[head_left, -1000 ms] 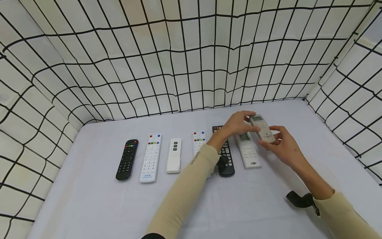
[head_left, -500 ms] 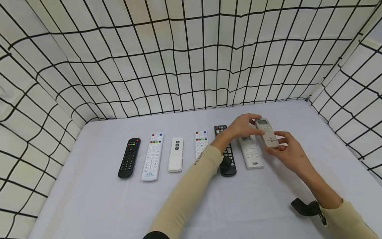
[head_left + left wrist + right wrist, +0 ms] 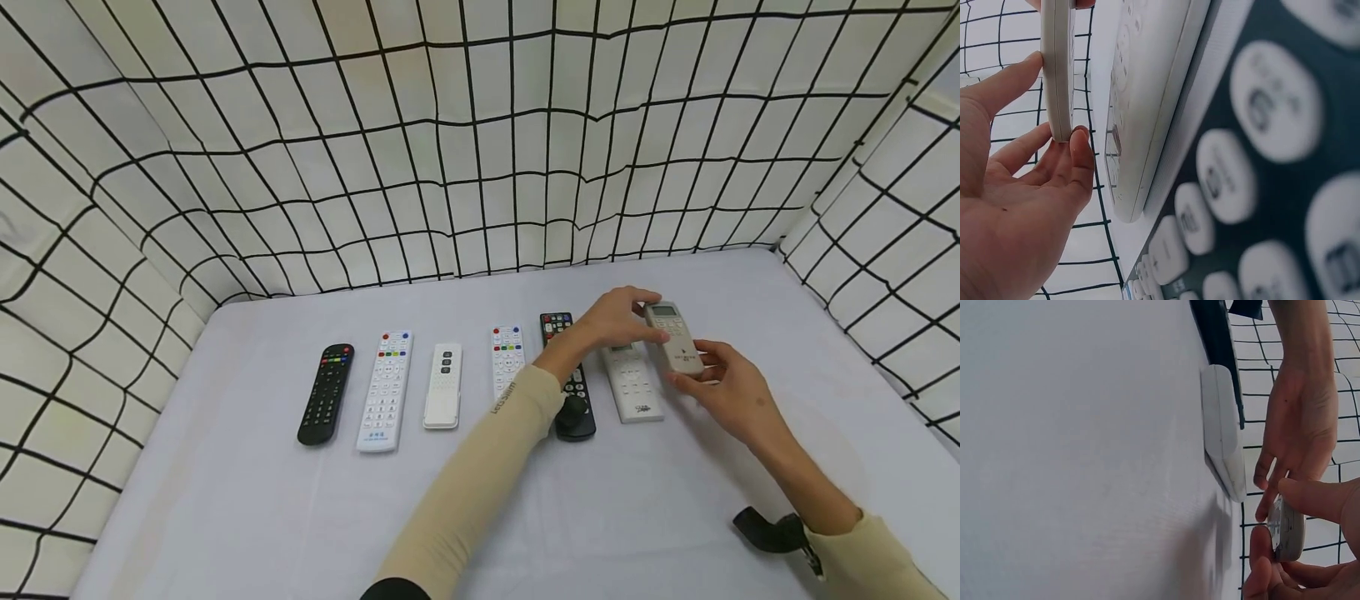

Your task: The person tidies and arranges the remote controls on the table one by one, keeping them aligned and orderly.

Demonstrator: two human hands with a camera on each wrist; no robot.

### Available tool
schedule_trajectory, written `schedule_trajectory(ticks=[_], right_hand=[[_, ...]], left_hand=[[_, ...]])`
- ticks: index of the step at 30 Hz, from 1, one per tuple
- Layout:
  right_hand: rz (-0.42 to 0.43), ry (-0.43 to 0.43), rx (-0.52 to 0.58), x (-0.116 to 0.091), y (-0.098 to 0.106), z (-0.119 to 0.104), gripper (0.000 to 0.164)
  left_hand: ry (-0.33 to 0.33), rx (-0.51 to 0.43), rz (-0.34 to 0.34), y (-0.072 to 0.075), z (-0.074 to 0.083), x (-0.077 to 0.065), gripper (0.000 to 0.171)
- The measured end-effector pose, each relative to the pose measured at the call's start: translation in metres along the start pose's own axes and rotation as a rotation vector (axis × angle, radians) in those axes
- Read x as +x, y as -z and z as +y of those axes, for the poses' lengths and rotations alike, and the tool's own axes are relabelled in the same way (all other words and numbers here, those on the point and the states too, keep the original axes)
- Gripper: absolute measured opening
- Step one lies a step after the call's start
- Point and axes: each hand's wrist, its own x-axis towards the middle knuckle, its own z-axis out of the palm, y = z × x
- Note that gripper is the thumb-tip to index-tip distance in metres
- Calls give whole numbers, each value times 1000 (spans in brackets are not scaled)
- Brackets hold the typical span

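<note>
A small off-white remote control (image 3: 674, 339) with a grey screen is held between both hands, raised off the white table and tilted. My left hand (image 3: 617, 320) pinches its far end, thumb on the near side and fingertips at the top edge. The right hand (image 3: 731, 390) grips the lower end from the right, thumb below and fingers along the side. In the left wrist view the remote shows edge-on. Just left of it lies a white air-conditioner remote (image 3: 633, 385), its top partly hidden by the left hand. Under the left wrist is a black remote (image 3: 576, 387).
Farther left, a row holds a white remote (image 3: 508, 354) partly covered by the left sleeve, a slim white remote (image 3: 442, 392), a long white remote (image 3: 386, 392) and a black remote (image 3: 326, 396). Black netting (image 3: 480, 175) over white cloth walls the table (image 3: 247, 500) at back and sides.
Both hands have shifted the small off-white remote slightly right and toward the person, keeping their hold. The head view has moved a little. The row of remotes stays put.
</note>
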Motion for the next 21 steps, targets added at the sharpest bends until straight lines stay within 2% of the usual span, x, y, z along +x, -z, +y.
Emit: schedule_trajectory(ticks=[5,12,17,21], right_hand=[[26,-3,-24,-3,0,2,76],[68,16,-49,-4,-2,3,77],[86,21,-63,-6,-4,4,75],[76,3,-80,-8,-4,6,76]], left_hand=[[10,16,-16,-1,2,0,68],[35,91,-25,-1,2,0,68],[7,151,-36,-1,3,-1,68],[12,196,-61,-3,5,-1,70]])
